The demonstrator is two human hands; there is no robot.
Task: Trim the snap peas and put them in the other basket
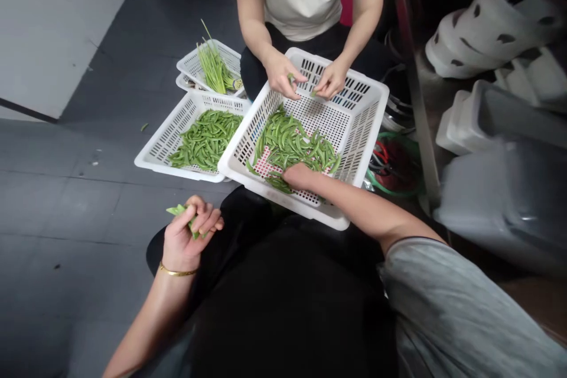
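Observation:
My left hand (188,233) is raised to the left of my lap, its fingers curled around a few green pea pods (176,209). My right hand (299,177) reaches into a white slotted basket (314,212), at the near edge of a loose heap of pea pods (287,137). Its fingers are hidden by the hand itself and the pods, so their grip does not show. Beside this basket, to the left and lower, another white basket (153,156) holds a larger pile of pea pods (208,139).
A co-worker sits opposite, both hands (283,75) over the far side of the basket, with bits of green in the fingers. Farther back left, a small basket (183,65) holds long green stalks (215,68). Grey bins (500,189) and pale stacked pots (491,23) stand at right.

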